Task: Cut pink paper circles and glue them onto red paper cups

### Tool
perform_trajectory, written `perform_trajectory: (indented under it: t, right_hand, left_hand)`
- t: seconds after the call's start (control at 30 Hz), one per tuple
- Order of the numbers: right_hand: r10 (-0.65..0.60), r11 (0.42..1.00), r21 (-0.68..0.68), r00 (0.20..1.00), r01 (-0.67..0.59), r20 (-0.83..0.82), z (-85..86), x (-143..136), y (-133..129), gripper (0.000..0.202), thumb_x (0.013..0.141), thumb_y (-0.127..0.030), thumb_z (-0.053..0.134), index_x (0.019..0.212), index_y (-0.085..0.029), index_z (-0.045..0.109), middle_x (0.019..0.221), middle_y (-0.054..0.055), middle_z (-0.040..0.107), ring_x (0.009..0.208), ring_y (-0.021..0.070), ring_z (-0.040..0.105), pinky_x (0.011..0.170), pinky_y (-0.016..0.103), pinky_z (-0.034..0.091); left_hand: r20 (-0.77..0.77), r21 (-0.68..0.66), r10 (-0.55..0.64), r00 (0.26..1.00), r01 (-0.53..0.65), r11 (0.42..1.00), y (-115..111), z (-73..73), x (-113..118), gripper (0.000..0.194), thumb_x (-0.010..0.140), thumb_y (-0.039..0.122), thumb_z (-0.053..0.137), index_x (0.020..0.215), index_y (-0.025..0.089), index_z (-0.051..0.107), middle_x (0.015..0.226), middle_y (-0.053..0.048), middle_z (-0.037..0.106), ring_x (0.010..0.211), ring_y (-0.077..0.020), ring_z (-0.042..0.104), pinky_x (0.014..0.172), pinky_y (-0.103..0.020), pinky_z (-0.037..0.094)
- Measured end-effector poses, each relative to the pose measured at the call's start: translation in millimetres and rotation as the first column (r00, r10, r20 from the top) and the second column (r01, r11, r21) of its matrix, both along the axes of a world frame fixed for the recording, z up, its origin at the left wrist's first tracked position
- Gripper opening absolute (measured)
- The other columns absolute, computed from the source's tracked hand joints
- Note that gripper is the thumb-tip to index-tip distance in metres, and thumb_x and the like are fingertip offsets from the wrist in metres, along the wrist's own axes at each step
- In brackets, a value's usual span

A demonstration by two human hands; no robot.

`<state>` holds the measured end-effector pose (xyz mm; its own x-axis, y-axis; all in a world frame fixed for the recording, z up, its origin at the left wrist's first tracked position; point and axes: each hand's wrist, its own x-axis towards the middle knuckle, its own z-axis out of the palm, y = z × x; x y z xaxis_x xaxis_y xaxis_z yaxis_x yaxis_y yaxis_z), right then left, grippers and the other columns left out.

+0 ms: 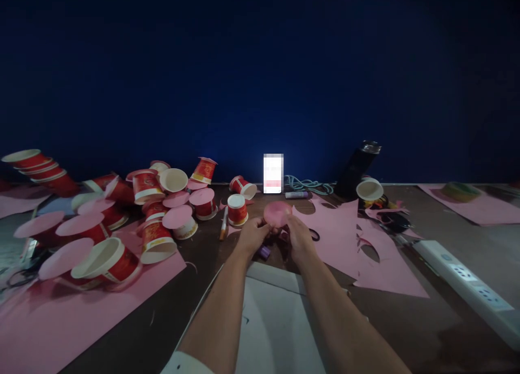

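In front of me a round pink paper disc (278, 214) is held up between both hands. My left hand (252, 236) pinches its left lower edge. My right hand (300, 238) grips the edge on the right. Something dark red shows just under the disc between the fingers, but I cannot make out what it is. Below the hands lies a purple cap (264, 252). An upright red paper cup (237, 209) with a white rim stands left of my left hand, beside a marker-like stick (223, 224).
Many red paper cups (156, 238), several topped with pink discs, crowd the left over pink paper (134, 303). Cut pink sheets (333, 233) lie right. A lit phone (273, 174), glue stick (296, 195), black bottle (357, 168) and white power strip (463, 282) surround the work area.
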<state>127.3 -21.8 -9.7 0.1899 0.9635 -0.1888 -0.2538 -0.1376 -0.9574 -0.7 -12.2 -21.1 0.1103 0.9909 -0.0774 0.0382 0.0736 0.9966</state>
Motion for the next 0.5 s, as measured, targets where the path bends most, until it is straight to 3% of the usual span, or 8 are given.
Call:
perform_trajectory:
  t: [0.3,0.5]
  right_hand:
    - [-0.035,0.999,0.03,0.995,0.038,-0.093,-5.6,-2.7,1.6,0.028,0.059,-0.039,0.076,0.07,-0.019,0.06,0.054,-0.004,0.059,0.046,0.0108,0.052,0.047,0.023,0.039]
    - [-0.035,0.998,0.041,0.997,0.038,-0.075,-5.0,-2.9,0.5,0.027,0.062,-0.041,0.074,0.07,-0.02,0.059,0.053,-0.004,0.059,0.045,0.0109,0.051,0.045,0.023,0.039]
  left_hand:
    - [-0.101,0.065,-0.036,0.994,0.043,0.997,-2.7,2.8,-0.2,0.029,0.072,0.04,0.061,0.069,0.012,0.065,0.057,0.0,0.057,0.051,-0.008,0.044,0.048,-0.02,0.032]
    - [-0.071,0.047,-0.042,0.997,0.045,0.998,-2.1,2.5,0.1,0.031,0.071,0.043,0.062,0.07,0.012,0.065,0.059,-0.001,0.058,0.052,-0.0086,0.046,0.049,-0.02,0.033]
